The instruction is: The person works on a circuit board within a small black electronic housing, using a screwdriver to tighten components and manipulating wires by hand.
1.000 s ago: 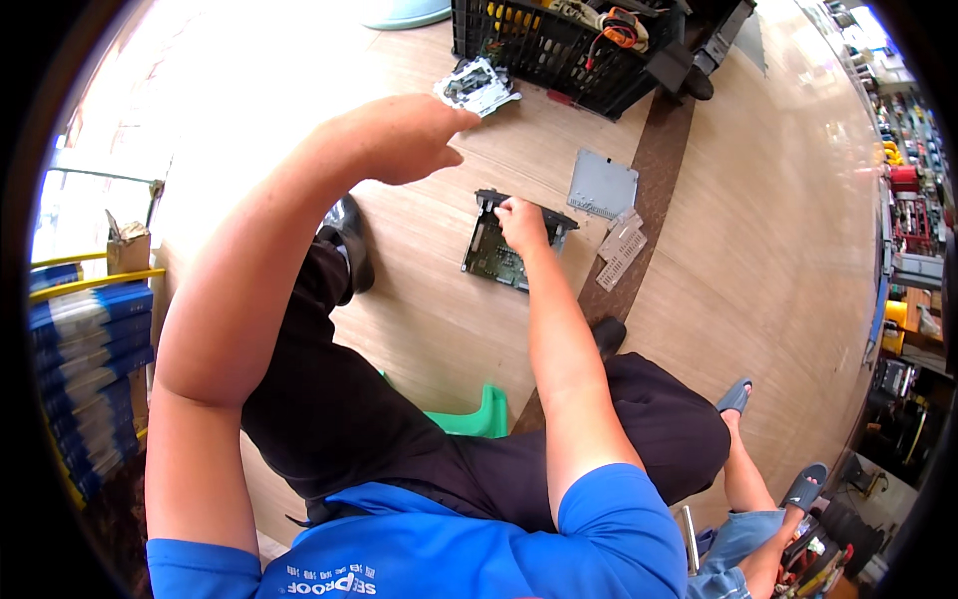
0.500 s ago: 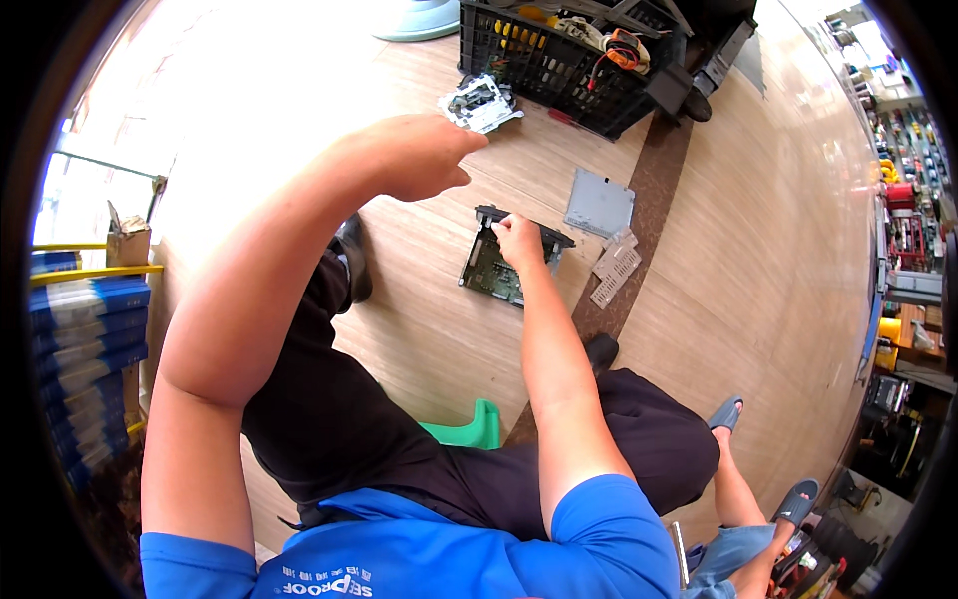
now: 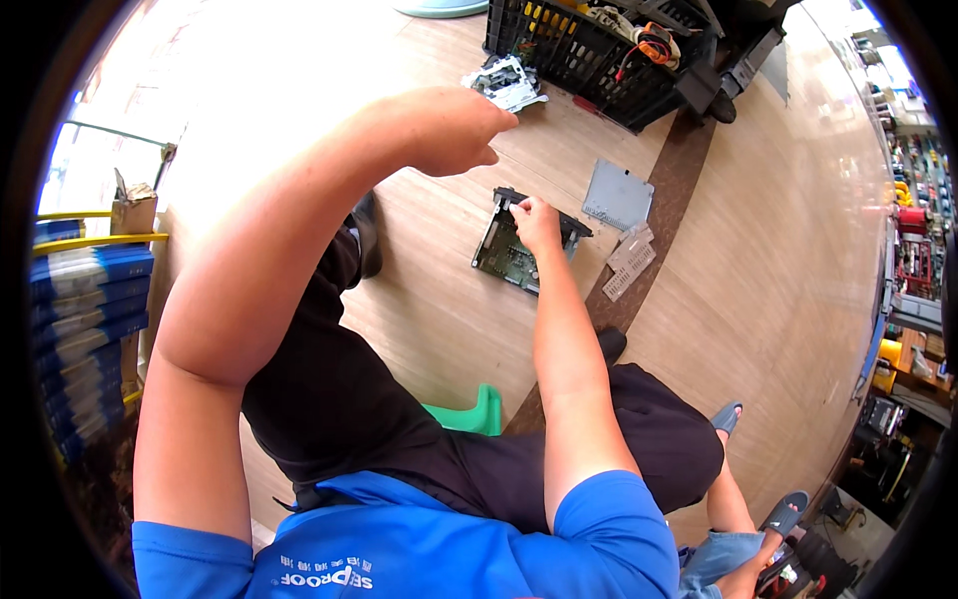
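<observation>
- Fingers of my left hand (image 3: 454, 130) pinch a small silver metal part (image 3: 506, 82).
- My right hand (image 3: 537, 222) presses down on the green circuit board (image 3: 509, 255), fingers curled narrow.

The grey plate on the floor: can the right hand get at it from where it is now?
Probably yes. The right hand rests on the circuit board, and the grey plate lies flat just beside it on the floor, with nothing between them.
</observation>
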Motion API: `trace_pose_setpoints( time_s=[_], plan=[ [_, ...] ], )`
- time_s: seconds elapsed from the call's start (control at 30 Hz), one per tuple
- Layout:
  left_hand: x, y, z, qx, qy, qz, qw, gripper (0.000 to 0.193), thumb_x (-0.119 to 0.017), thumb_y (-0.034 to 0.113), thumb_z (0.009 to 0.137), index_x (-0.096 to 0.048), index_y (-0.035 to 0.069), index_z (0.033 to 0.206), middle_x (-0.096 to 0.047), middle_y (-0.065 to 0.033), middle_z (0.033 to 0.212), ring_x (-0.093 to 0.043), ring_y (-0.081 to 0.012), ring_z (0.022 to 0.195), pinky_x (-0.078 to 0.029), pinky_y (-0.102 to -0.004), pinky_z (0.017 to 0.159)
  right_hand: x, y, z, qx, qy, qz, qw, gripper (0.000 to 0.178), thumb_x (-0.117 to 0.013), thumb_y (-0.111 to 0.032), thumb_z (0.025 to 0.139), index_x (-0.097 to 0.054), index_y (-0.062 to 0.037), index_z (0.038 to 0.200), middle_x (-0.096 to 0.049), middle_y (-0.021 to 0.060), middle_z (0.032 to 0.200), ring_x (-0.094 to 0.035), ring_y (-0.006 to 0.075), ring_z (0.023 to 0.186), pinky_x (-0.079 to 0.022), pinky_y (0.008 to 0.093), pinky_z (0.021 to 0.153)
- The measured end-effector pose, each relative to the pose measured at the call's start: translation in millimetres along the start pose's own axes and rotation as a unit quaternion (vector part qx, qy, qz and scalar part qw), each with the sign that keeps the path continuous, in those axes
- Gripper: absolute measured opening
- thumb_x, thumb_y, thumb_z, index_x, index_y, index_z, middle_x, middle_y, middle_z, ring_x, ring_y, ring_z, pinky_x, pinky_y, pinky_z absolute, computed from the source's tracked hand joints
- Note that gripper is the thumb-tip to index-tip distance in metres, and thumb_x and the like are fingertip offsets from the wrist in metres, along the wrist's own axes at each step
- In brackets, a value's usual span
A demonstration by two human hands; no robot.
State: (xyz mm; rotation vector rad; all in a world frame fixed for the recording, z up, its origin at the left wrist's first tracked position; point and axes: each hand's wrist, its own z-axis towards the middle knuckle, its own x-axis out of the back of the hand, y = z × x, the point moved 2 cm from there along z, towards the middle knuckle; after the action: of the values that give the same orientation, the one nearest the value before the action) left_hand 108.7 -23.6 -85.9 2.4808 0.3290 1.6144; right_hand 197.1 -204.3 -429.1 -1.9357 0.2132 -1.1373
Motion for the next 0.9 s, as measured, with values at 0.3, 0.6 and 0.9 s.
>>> trace_pose_setpoints(
  time_s=[0.3,0.6,0.9],
  plan=[
    [-4.0,-3.6,-2.8,0.012,0.003,-0.009,1.0,0.04,-0.06,0.019,0.091,-0.055,0.005,0.128,-0.065,-0.0199,0.113,-0.061,-0.0361,0.108,-0.049,-0.0448,0.091,-2.3,-15.4,-9.5,-0.066,-0.107,0.135,0.983,0.023,-0.066,-0.022,0.086,-0.072,-0.0048,0.099,-0.069,0.0218,0.084,-0.069,0.0338,0.08,-0.054,0.0391,0.073],
    [-0.1,6.1,7.4,0.002,0.004,0.01,1.0,0.045,-0.059,0.017,0.092,-0.051,0.007,0.135,-0.066,-0.0203,0.111,-0.062,-0.0367,0.105,-0.048,-0.0448,0.091,5.8,11.9,5.2,0.013,-0.035,0.051,0.998,0.02,-0.061,-0.017,0.092,-0.069,-0.003,0.105,-0.066,0.0062,0.072,-0.061,0.0125,0.057,-0.051,0.0287,0.054],
    [-2.4,1.7,2.0,0.004,0.02,0.021,1.0,0.045,-0.059,0.018,0.092,-0.052,0.007,0.135,-0.066,-0.0205,0.111,-0.062,-0.0369,0.104,-0.049,-0.0449,0.09,8.8,0.5,0.5,-0.028,-0.076,0.077,0.994,0.02,-0.062,-0.015,0.091,-0.068,-0.0008,0.104,-0.066,0.0061,0.073,-0.062,0.0122,0.06,-0.051,0.0282,0.055]
  ],
)
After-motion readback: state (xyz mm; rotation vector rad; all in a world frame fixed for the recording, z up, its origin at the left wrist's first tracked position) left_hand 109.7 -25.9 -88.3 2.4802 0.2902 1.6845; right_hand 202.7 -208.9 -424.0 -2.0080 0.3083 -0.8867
